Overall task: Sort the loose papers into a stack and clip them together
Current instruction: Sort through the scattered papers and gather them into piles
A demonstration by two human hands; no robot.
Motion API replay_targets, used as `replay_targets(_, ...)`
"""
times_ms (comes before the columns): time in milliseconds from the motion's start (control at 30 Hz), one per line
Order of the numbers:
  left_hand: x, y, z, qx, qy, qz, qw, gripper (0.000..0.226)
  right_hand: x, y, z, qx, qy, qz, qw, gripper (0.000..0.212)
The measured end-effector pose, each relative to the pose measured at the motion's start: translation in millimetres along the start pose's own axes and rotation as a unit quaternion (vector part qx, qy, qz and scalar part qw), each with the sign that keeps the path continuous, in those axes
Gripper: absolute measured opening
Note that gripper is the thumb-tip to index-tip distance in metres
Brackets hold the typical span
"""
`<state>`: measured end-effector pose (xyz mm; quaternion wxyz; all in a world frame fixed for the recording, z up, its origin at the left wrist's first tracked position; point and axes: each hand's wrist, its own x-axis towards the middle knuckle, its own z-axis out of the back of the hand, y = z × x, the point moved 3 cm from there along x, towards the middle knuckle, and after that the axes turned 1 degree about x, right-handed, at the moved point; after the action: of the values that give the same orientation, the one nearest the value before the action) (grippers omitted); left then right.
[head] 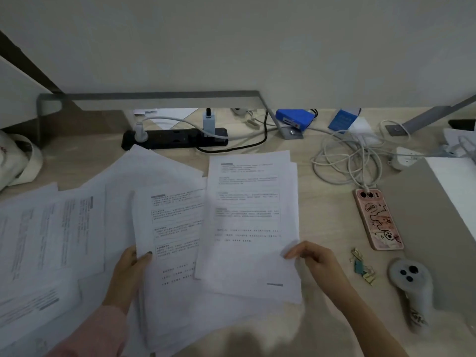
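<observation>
Mid-gather, two sheets in hand, nothing squared up yet. My left hand (pixel 131 269) grips the left sheet (pixel 175 228) at its lower left edge, thumb on top of the print. My right hand (pixel 316 258) pinches the right sheet (pixel 249 215) at its lower right edge, where the corner curls up; the fingertips are blurred, so I judge the pinch from that curl.

The right sheet overlaps the left one along the middle. Both long axes run roughly 12 to 6, the left tipped a shade toward 11 and the right toward 1, so they need turning into line before they will stack.

More loose papers (pixel 51 228) are fanned out on the desk (pixel 329 202) at 9 o'clock from the left hand, some lying sideways. The left hand is nearer those.

The binder clips (pixel 362 266) lie at 3 o'clock from the right hand, near it, apart from the paper, between the hand and the controller (pixel 409 279). The phone (pixel 378 220) is at 1 o'clock from them. The right hand should take a clip.
</observation>
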<state>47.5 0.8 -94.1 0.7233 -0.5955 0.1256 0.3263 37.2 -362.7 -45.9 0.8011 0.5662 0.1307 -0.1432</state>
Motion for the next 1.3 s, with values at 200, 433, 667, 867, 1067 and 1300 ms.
replay_targets(200,1.7,5.9,1.4,0.006,0.002,-0.009,1.000,0.023,11.5,-26.4,-5.6,-0.232,-0.122,-0.086,0.961,0.035)
replay_targets(433,1.2,7.2,-0.1,-0.004,-0.003,-0.011,1.000,0.035,15.9,-24.3,-17.1,-0.281,-0.181,-0.158,0.929,0.062)
replay_targets(667,-0.8,6.8,-0.7,-0.010,-0.003,-0.012,1.000,0.034,11.5,-19.8,-20.0,-0.338,-0.216,-0.136,0.906,0.046)
replay_targets(867,-2.6,5.5,-2.2,-0.011,-0.007,-0.019,1.000,0.033,-1.9,-15.8,-7.4,-0.175,-0.270,-0.016,0.947,0.013)
replay_targets(1067,-1.6,6.8,-1.2,-0.004,-0.006,-0.016,1.000,0.029,-5.7,-22.0,55.1,0.202,-0.355,-0.104,0.907,0.025)
replay_targets(1300,-3.5,3.9,-2.6,-0.002,-0.013,-0.018,1.000,0.034,-10.5,-16.4,37.0,0.194,-0.227,-0.086,0.950,0.018)
